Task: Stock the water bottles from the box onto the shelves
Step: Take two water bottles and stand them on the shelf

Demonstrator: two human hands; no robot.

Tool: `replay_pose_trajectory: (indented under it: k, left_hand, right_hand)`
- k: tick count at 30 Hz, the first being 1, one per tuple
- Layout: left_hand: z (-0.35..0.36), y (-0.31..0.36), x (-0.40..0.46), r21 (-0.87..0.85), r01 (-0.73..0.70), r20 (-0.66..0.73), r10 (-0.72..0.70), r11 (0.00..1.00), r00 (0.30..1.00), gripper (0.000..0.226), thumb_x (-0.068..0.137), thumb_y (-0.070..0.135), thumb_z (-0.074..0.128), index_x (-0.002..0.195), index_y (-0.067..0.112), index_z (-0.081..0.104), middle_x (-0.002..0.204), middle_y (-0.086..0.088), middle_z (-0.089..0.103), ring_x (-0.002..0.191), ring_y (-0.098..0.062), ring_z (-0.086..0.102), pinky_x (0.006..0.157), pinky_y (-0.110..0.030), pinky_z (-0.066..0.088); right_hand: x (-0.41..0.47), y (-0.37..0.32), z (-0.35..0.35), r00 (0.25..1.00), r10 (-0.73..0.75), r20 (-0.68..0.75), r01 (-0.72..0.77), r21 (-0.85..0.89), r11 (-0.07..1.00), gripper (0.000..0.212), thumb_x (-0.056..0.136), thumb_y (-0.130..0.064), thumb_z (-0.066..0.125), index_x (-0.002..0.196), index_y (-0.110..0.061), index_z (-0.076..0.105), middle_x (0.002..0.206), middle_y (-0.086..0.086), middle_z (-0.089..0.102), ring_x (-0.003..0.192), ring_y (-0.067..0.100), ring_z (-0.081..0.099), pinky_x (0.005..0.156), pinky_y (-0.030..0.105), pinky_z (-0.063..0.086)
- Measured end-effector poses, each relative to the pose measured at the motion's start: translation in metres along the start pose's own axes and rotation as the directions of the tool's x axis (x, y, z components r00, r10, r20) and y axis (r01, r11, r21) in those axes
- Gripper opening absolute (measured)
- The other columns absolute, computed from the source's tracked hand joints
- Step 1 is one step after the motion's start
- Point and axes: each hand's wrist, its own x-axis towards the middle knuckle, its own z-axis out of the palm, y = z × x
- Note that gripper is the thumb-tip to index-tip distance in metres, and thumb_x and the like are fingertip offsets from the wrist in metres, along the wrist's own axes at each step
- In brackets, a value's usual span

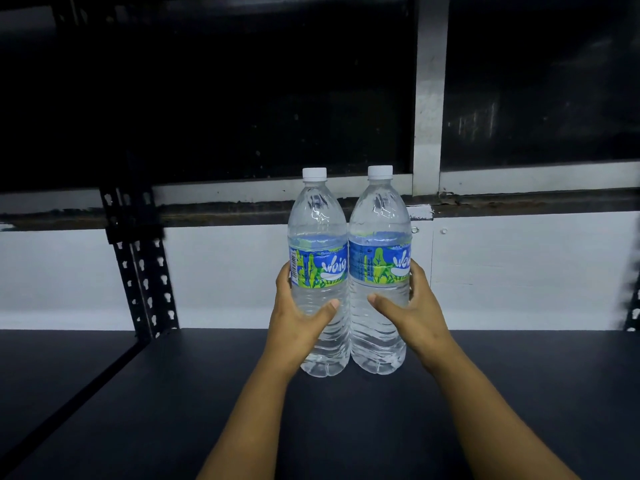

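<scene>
Bottles: two clear plastic water bottles with white caps and blue-and-green labels stand upright side by side, their sides touching, on a dark shelf (502, 393).
Left bottle (320, 271): its base sits on the shelf surface around the middle of the shelf's depth, well in from the front edge; the label shows a barcode on its left side.
Right bottle (379, 268): it stands just right of the other at the same depth, with its label facing forward.
Left hand (298, 317): fingers wrap around the far side of the left bottle's lower half and the thumb presses across its front, below the label.
Right hand (412, 313): it grips the right bottle the same way, thumb across the front below the label, fingers curled round the outer side.
Arms: both bare forearms reach in from the shelf's near edge.
Upright (142, 271): a black perforated metal post rises at the shelf's back left.
Behind: a white wall (519, 271) runs along the shelf's back edge, with dark window panes (242, 98) in a pale frame above it.
</scene>
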Motion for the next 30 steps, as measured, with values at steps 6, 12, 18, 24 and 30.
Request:
replay_pose_trajectory:
  k: [6, 12, 18, 24, 30]
  left_hand:
    - [0.001, 0.003, -0.004, 0.049, 0.003, -0.035, -0.001, 0.999, 0.999, 0.099, 0.061, 0.054, 0.076, 0.144, 0.043, 0.023, 0.142, 0.013, 0.04, 0.132, -0.009, 0.041, 0.11, -0.046, 0.04]
    - [-0.006, 0.002, -0.002, 0.088, 0.002, 0.077, -0.009, 0.996, 0.997, 0.101, 0.058, 0.053, 0.08, 0.14, 0.05, 0.021, 0.142, 0.015, 0.041, 0.131, -0.008, 0.044, 0.11, -0.044, 0.041]
    - [-0.01, 0.002, -0.001, 0.063, -0.017, 0.118, 0.01, 0.998, 0.993, 0.088, 0.075, 0.03, 0.083, 0.141, 0.041, 0.027, 0.132, 0.024, 0.053, 0.12, 0.001, 0.054, 0.105, -0.035, 0.045]
    - [-0.009, -0.003, 0.001, 0.039, -0.022, 0.096, 0.018, 0.999, 0.995, 0.085, 0.077, 0.025, 0.081, 0.142, 0.04, 0.029, 0.128, 0.023, 0.058, 0.115, 0.0, 0.058, 0.103, -0.038, 0.048]
    - [-0.008, -0.004, 0.001, 0.041, -0.012, 0.072, 0.009, 0.999, 0.997, 0.085, 0.077, 0.03, 0.08, 0.143, 0.042, 0.028, 0.133, 0.021, 0.056, 0.12, -0.004, 0.057, 0.106, -0.043, 0.045]
  right_hand:
    - [-0.001, -0.006, -0.009, 0.993, 0.058, 0.1, -0.061, 0.034, 0.998, 0.074, 0.078, -0.01, 0.08, 0.135, -0.033, 0.039, 0.117, -0.021, 0.06, 0.096, -0.015, 0.06, 0.082, 0.012, 0.051]
    - [0.002, -0.001, -0.016, 0.97, 0.125, 0.211, -0.133, 0.022, 0.991, 0.081, 0.077, -0.004, 0.078, 0.141, -0.033, 0.036, 0.126, -0.014, 0.062, 0.111, 0.003, 0.061, 0.088, 0.022, 0.049]
    - [-0.003, 0.0, -0.009, 0.993, 0.067, 0.101, -0.06, -0.072, 0.996, 0.069, 0.078, -0.015, 0.08, 0.132, -0.037, 0.042, 0.118, -0.02, 0.062, 0.104, -0.006, 0.061, 0.086, 0.019, 0.048]
    - [-0.006, 0.002, -0.001, 0.999, 0.021, 0.038, -0.016, -0.121, 0.993, 0.072, 0.079, -0.017, 0.077, 0.136, -0.038, 0.039, 0.122, -0.022, 0.06, 0.109, -0.002, 0.058, 0.094, 0.027, 0.047]
    - [-0.009, 0.0, 0.003, 1.0, -0.016, 0.019, 0.019, -0.135, 0.991, 0.069, 0.08, -0.017, 0.077, 0.133, -0.038, 0.039, 0.119, -0.024, 0.059, 0.107, -0.006, 0.058, 0.092, 0.025, 0.047]
